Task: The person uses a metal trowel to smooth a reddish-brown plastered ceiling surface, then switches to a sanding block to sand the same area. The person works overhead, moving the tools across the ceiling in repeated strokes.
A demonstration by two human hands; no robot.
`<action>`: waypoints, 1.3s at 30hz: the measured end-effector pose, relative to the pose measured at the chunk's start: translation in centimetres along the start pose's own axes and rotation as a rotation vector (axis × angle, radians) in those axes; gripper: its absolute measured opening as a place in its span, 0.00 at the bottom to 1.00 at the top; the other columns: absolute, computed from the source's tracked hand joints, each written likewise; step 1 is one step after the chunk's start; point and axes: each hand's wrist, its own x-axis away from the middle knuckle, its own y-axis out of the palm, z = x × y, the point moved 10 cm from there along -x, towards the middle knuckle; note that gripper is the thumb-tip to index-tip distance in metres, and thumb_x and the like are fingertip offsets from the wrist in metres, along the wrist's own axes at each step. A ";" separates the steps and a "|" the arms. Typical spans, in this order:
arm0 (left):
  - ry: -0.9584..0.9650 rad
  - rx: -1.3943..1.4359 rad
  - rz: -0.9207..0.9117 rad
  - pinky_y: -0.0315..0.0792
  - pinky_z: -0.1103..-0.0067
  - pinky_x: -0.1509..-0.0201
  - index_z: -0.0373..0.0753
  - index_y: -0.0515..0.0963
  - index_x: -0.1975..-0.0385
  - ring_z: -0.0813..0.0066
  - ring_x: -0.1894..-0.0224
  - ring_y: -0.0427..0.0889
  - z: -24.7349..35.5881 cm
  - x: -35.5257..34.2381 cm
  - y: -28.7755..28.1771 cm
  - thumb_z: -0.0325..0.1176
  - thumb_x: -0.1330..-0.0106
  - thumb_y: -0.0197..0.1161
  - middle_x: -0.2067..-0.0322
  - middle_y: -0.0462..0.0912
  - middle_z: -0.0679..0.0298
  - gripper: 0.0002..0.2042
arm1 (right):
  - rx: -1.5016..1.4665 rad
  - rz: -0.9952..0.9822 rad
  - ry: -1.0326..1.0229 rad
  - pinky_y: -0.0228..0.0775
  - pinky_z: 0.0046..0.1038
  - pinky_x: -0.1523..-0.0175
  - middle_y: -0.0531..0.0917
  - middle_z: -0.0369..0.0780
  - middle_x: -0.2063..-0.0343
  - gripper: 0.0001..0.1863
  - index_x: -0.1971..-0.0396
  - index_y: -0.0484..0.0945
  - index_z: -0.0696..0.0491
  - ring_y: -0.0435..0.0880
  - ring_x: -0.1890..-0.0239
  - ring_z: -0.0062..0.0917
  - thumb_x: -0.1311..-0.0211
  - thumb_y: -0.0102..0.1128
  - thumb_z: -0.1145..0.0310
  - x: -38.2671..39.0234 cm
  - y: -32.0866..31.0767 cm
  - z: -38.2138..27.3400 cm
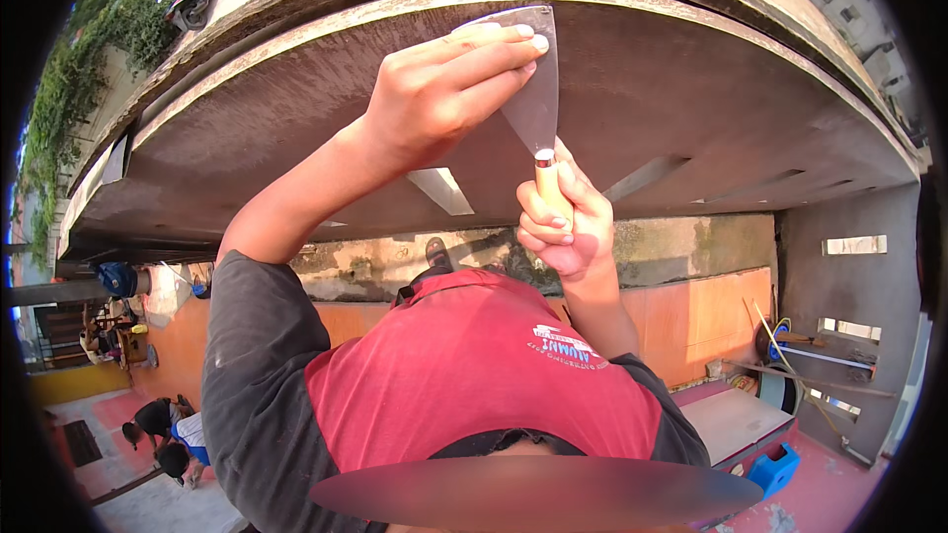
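1. Head view: your right hand [573, 222] is wrapping around the wooden handle [554, 192] of the scraper [539, 123], holding it in front of the grey wall [691, 89].
2. Your left hand [434, 89] is laying fingers [494, 63] across the blade [538, 94]; I cannot tell if it is pinching.

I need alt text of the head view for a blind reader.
A right hand grips a scraper by its wooden handle while the left hand touches its metal blade. A gray wall is behind; below, a red shirt with dark sleeves.
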 end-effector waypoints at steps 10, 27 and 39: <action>-0.038 0.035 0.006 0.87 0.74 0.49 0.33 0.86 0.69 0.63 0.53 0.91 -0.1 -0.9 0.1 0.18 0.49 0.70 0.58 0.91 0.60 0.07 | 0.021 -0.035 -0.020 0.51 0.18 0.80 0.67 0.35 0.81 0.25 0.24 0.62 0.39 0.56 0.89 0.11 0.16 0.42 0.62 0.0 -0.2 -0.3; -0.102 0.080 -0.084 0.87 0.73 0.47 0.33 0.86 0.69 0.65 0.52 0.91 0.9 1.6 2.2 0.19 0.50 0.71 0.59 0.91 0.61 0.08 | 0.056 0.059 -0.025 0.52 0.18 0.79 0.67 0.33 0.80 0.27 0.23 0.58 0.49 0.55 0.88 0.10 0.17 0.43 0.61 1.2 -3.3 0.8; -0.094 0.110 -0.030 0.87 0.73 0.47 0.32 0.86 0.69 0.64 0.53 0.91 1.1 3.3 2.9 0.19 0.47 0.72 0.59 0.91 0.60 0.06 | 0.116 0.078 -0.074 0.51 0.17 0.79 0.68 0.35 0.81 0.25 0.25 0.61 0.51 0.57 0.88 0.10 0.17 0.42 0.63 1.2 -4.8 1.0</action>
